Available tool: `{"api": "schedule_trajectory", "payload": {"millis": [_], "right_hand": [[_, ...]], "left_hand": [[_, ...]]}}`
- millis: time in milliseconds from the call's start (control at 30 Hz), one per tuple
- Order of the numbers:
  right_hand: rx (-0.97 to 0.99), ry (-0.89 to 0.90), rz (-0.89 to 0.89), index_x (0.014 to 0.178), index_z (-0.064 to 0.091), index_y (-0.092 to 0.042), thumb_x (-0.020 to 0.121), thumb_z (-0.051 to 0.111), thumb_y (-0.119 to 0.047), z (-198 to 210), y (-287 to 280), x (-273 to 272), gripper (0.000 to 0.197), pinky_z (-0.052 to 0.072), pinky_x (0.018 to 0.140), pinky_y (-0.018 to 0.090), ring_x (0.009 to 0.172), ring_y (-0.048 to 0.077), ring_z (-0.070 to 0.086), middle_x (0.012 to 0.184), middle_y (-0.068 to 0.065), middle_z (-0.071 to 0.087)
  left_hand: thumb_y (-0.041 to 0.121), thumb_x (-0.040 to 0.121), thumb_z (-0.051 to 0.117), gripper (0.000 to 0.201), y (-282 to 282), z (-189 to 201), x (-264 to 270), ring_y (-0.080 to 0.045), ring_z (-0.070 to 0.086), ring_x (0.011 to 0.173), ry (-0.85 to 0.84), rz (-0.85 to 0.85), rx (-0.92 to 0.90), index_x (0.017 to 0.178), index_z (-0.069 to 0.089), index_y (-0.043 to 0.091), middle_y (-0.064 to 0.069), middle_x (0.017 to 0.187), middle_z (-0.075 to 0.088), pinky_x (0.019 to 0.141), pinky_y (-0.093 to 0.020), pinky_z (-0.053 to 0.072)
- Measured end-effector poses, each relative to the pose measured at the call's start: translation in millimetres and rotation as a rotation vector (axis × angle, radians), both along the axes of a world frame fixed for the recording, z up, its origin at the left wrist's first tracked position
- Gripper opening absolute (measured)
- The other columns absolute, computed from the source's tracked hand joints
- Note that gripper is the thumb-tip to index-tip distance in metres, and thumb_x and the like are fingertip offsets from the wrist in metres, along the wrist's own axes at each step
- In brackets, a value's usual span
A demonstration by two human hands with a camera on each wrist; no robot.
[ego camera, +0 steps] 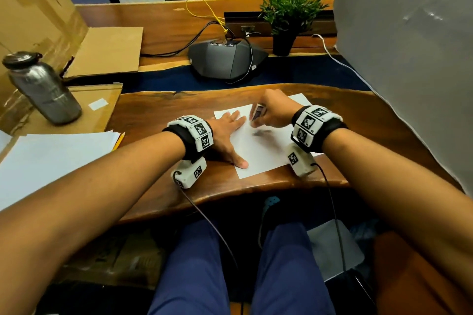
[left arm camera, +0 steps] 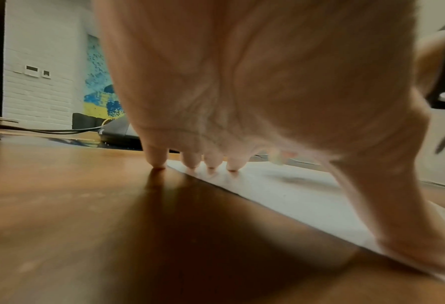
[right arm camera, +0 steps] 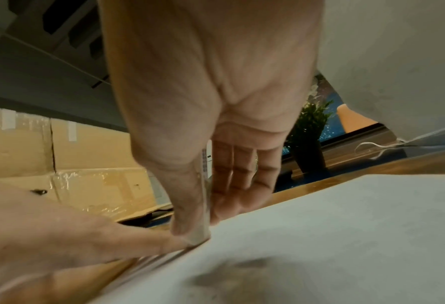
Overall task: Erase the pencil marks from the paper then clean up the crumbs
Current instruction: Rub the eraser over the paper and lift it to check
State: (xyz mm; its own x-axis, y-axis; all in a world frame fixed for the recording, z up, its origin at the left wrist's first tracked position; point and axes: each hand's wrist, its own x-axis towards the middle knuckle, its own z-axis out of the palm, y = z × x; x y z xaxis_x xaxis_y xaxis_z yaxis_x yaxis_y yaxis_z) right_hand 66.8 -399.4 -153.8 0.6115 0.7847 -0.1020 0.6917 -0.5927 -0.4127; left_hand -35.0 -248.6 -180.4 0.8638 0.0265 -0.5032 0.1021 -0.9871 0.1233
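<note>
The left hand [ego camera: 227, 135] lay flat, fingers spread, pinning the paper [ego camera: 266, 153]. The right hand [ego camera: 273, 112] pinched the eraser [ego camera: 258, 112] just beyond the pencil marks [ego camera: 261, 132] mid-sheet. Short, light strokes away from the pinning hand should prevent creasing.

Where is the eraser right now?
In the head view, the eraser is pinched in the right hand, tip on the paper, just right of the left hand.
</note>
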Motion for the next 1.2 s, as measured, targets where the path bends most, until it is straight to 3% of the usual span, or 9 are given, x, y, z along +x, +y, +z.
{"api": "schedule_trajectory", "payload": {"millis": [133, 400, 567, 667, 867, 967, 1067, 1133, 1200], "right_hand": [[-0.031, -0.015, 0.048, 0.092, 0.078, -0.012, 0.075, 0.087, -0.026, -13, 20, -7, 0.024, 0.042, 0.055, 0.018, 0.079, 0.017, 0.066, 0.085, 0.002, 0.071], [-0.211, 0.151, 0.258, 0.094, 0.080, -0.019, 0.075, 0.087, -0.032, -5, -25, -40, 0.024, 0.059, 0.076, 0.024, 0.078, 0.008, 0.070, 0.088, -0.004, 0.077], [-0.050, 0.046, 0.108, 0.092, 0.080, -0.018, 0.072, 0.089, -0.028, -9, -4, -39, 0.023, 0.059, 0.075, 0.034, 0.075, 0.011, 0.067, 0.084, -0.002, 0.075], [-0.126, 0.104, 0.154, 0.092, 0.080, -0.020, 0.074, 0.088, -0.031, -13, -20, -46, 0.023, 0.050, 0.068, 0.021, 0.075, 0.002, 0.063, 0.084, -0.008, 0.073], [-0.153, 0.096, -0.008, 0.093, 0.077, -0.022, 0.074, 0.087, -0.035, -5, -52, -18, 0.025, 0.057, 0.083, 0.031, 0.085, 0.013, 0.069, 0.091, -0.004, 0.075], [-0.148, 0.082, -0.139, 0.088, 0.074, -0.026, 0.075, 0.087, -0.028, -9, -66, -3, 0.018, 0.053, 0.080, 0.028, 0.091, 0.018, 0.069, 0.092, -0.003, 0.074], [-0.153, 0.066, -0.176, 0.097, 0.075, -0.023, 0.077, 0.086, -0.027, -12, -72, 5, 0.023, 0.055, 0.090, 0.034, 0.098, 0.021, 0.068, 0.105, 0.000, 0.074], [-0.149, 0.074, -0.179, 0.110, 0.075, -0.016, 0.078, 0.084, -0.024, -9, -71, 10, 0.034, 0.054, 0.093, 0.034, 0.102, 0.021, 0.067, 0.111, 0.001, 0.073], [-0.162, 0.074, -0.177, 0.111, 0.075, -0.015, 0.079, 0.084, -0.024, -7, -65, 16, 0.035, 0.055, 0.092, 0.034, 0.101, 0.021, 0.067, 0.111, 0.002, 0.073]], "left_hand": [[0.081, 0.060, 0.069, 0.136, 5, -6, 1, -0.022, -0.017, 0.150, -0.013, -0.034, -0.011, 0.156, -0.013, 0.030, 0.001, 0.162, -0.022, 0.119, -0.056, -0.010], [0.091, 0.045, 0.062, 0.147, 7, -10, 2, -0.017, -0.021, 0.149, -0.007, -0.034, 0.020, 0.153, -0.020, 0.032, 0.006, 0.160, -0.027, 0.115, -0.053, -0.016], [0.085, 0.053, 0.068, 0.143, 3, -6, -4, -0.017, -0.019, 0.149, -0.031, -0.038, 0.014, 0.153, -0.018, 0.030, 0.005, 0.161, -0.025, 0.116, -0.053, -0.015], [0.089, 0.046, 0.065, 0.147, 4, -8, -5, -0.017, -0.019, 0.149, -0.041, -0.034, 0.020, 0.154, -0.017, 0.033, 0.006, 0.162, -0.024, 0.116, -0.053, -0.015], [0.096, 0.053, 0.053, 0.140, -2, -4, -5, -0.022, -0.010, 0.151, -0.056, -0.022, 0.106, 0.156, -0.011, 0.026, 0.000, 0.164, -0.017, 0.119, -0.057, -0.007], [0.105, 0.048, 0.034, 0.140, -6, 3, -7, -0.030, 0.012, 0.150, -0.081, -0.075, 0.188, 0.158, 0.003, 0.023, -0.007, 0.165, 0.003, 0.119, -0.058, 0.006], [0.108, 0.041, 0.010, 0.139, -6, 7, -12, -0.030, 0.045, 0.123, -0.170, -0.167, 0.280, 0.145, 0.038, 0.020, -0.012, 0.143, 0.043, 0.104, -0.051, 0.034], [0.106, 0.047, 0.009, 0.126, -6, 8, -19, -0.024, 0.046, 0.099, -0.226, -0.207, 0.254, 0.130, 0.052, 0.021, -0.010, 0.122, 0.051, 0.091, -0.045, 0.038], [0.103, 0.055, 0.013, 0.119, -6, 8, -26, -0.022, 0.044, 0.100, -0.248, -0.252, 0.231, 0.129, 0.055, 0.020, -0.009, 0.123, 0.050, 0.093, -0.045, 0.038]]}}
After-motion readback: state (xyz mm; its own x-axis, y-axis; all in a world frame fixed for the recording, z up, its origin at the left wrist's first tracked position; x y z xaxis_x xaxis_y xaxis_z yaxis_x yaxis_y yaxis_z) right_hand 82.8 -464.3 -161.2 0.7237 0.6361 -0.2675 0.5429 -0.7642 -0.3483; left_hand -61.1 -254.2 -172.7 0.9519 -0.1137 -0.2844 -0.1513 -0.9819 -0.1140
